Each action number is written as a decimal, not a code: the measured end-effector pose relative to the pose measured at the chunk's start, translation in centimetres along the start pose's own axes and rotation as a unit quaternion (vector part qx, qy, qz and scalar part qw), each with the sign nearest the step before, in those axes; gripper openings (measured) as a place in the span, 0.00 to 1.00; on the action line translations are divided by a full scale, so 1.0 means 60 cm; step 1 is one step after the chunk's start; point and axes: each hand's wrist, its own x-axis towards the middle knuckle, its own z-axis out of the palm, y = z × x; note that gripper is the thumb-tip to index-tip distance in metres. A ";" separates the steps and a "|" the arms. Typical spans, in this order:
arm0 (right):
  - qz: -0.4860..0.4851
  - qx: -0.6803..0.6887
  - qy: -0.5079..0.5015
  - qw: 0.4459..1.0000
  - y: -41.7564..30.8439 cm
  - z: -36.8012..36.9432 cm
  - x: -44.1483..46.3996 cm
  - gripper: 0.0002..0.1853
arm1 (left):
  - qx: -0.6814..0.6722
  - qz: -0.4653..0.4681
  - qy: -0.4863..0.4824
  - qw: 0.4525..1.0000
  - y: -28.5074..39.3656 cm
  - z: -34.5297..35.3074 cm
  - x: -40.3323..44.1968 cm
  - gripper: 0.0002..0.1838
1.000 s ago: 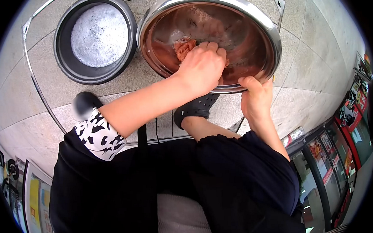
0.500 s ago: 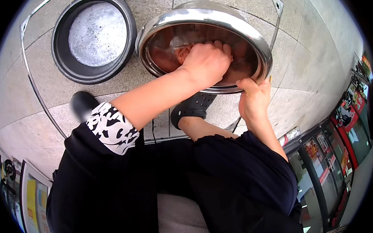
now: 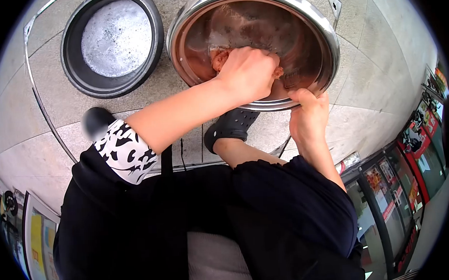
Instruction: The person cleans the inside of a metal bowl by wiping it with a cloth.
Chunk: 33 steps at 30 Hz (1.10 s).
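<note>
My left hand point(image 3: 249, 73) is closed around a crumpled, reddish-brown scrubbing pad point(image 3: 219, 59) inside a large shiny metal bowl point(image 3: 325, 33). Parts of the pad stick out on both sides of the fingers; the palm side is hidden. The pad lies against the bowl's inner wall, which looks wet. At the near right edge, my right hand point(image 3: 308, 111) grips the bowl's rim, thumb on the inside. The bowl is tipped so that its opening faces me.
A black tub point(image 3: 70, 59) of foamy water point(image 3: 116, 39) stands to the left on the tiled floor point(image 3: 183, 112). A dark clog point(image 3: 231, 127) on my foot is just under the bowl. A thin metal frame point(image 3: 34, 90) runs along the floor; glass shop doors point(image 3: 378, 208) are at right.
The bowl has tilted further toward me, so more of its inside shows. My left hand has shifted slightly within it, still holding the pad. My right hand keeps its hold on the rim.
</note>
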 end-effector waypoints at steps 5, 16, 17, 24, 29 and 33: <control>0.007 0.014 0.003 1.000 0.006 -0.005 0.004 0.12 | 0.089 0.004 -0.016 0.996 -0.002 -0.006 0.018 0.07; 0.014 -0.004 0.016 1.000 -0.007 0.007 0.002 0.10 | 0.092 0.009 -0.006 0.996 0.001 -0.005 0.010 0.06; 0.017 -0.006 0.015 1.000 -0.006 0.003 0.002 0.10 | 0.061 0.017 -0.003 0.998 0.008 -0.010 0.005 0.06; 0.020 -0.012 0.009 1.000 -0.008 0.002 0.001 0.09 | 0.074 0.019 0.000 0.997 0.008 -0.008 0.008 0.06; 0.033 0.005 0.004 0.999 -0.004 -0.003 -0.002 0.07 | 0.085 0.004 -0.032 0.996 0.007 -0.011 0.016 0.10; 0.034 0.000 0.019 0.999 -0.007 -0.005 -0.003 0.07 | 0.035 0.001 -0.028 0.999 0.012 -0.013 0.004 0.06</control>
